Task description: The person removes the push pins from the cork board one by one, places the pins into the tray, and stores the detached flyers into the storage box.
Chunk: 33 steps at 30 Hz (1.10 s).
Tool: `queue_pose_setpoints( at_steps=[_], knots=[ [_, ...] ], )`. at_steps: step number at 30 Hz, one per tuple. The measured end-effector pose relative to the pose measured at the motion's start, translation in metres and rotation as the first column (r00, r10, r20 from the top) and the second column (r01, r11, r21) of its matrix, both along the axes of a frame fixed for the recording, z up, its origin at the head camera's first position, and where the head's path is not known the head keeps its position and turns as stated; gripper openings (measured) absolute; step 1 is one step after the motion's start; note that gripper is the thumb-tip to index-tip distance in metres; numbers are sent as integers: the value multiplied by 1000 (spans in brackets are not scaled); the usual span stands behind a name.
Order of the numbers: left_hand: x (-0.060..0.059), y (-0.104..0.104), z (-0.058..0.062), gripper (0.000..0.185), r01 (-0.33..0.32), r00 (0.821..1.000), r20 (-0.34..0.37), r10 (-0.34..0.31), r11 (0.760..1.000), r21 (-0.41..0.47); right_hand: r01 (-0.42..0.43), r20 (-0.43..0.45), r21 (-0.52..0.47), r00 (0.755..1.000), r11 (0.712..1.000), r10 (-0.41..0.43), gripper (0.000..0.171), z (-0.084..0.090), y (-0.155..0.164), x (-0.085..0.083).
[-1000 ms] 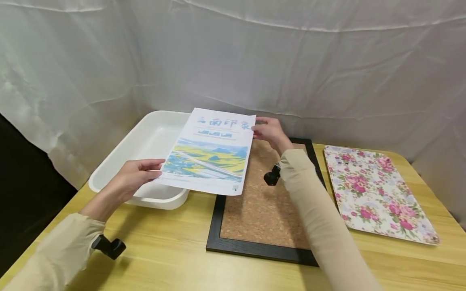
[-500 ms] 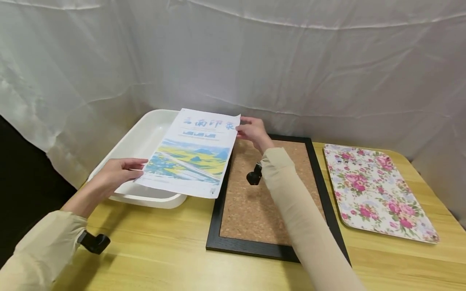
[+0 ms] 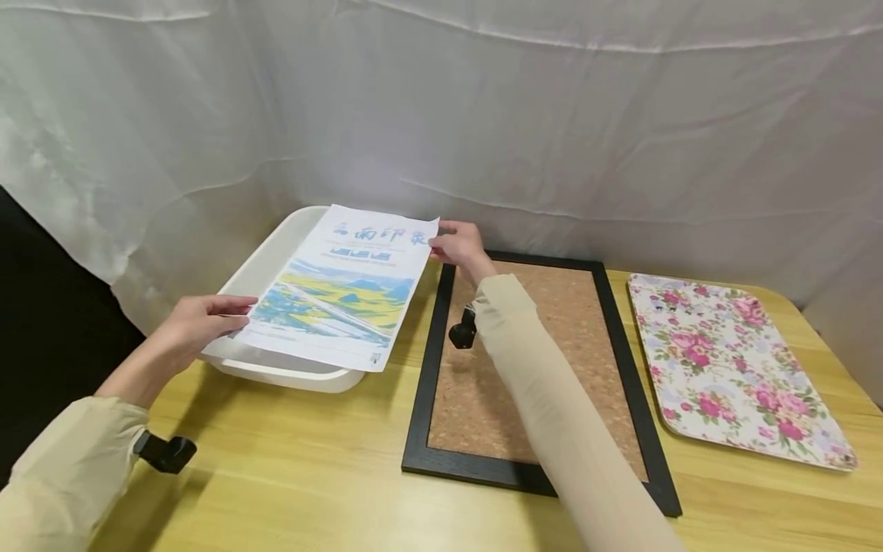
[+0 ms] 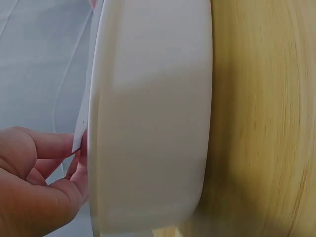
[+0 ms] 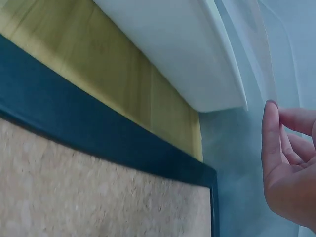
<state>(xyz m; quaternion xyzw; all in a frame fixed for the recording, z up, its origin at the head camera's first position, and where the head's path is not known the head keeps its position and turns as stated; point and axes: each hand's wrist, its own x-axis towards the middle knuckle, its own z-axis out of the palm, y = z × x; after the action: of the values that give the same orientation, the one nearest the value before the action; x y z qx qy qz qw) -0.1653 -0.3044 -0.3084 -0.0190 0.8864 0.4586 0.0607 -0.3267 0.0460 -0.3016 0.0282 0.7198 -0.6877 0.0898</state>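
A printed paper poster with blue lettering and a yellow-blue landscape is held face up over the white plastic basin, covering much of its opening. My left hand pinches the poster's lower left edge; in the left wrist view the thumb and fingers grip the paper's corner beside the basin's rim. At the upper right corner, my right hand pinches the sheet between thumb and fingers, as the right wrist view also shows. The corkboard with a black frame lies under my right forearm.
A floral tray lies on the wooden table to the right of the corkboard. Grey-white curtain hangs behind the table. A black area borders the table at the left.
Both hands have carried the poster leftward, from overlapping the corkboard's left side to over the basin. The corkboard and tray stay in place on the table.
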Motion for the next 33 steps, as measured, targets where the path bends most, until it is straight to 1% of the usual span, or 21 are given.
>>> queue_pose_setpoints(
  at_steps=[3,8,11,14,19,24,27,33],
  knots=[
    [1,-8,-1,46,-10,1000,-7,10,1000,-18,-16,-1,-6,1000,1000,16,51,2,-9,-1],
    [3,-23,0,47,-67,998,0,67,996,-57,-32,-19,-45,999,998,31,53,0,-29,0],
    [5,-29,-1,47,-89,996,-6,88,995,-53,-33,-36,-36,999,999,32,54,-4,-39,0],
    [8,-33,-1,47,-95,995,-11,95,995,-44,-31,-45,-22,999,999,30,54,-8,-45,-1],
    [10,-35,2,47,-120,993,-9,119,992,-39,-31,-55,-29,998,999,29,54,-9,-47,1],
    [10,-33,2,45,-140,990,0,141,987,-72,-28,-51,-15,998,1000,27,54,-7,-45,4],
    [11,-32,2,45,-146,989,4,147,984,-98,-20,-38,2,999,1000,20,53,-9,-45,5],
    [10,-30,3,45,-140,990,-8,140,985,-101,-7,-46,11,999,1000,7,53,-12,-45,4]
  ],
)
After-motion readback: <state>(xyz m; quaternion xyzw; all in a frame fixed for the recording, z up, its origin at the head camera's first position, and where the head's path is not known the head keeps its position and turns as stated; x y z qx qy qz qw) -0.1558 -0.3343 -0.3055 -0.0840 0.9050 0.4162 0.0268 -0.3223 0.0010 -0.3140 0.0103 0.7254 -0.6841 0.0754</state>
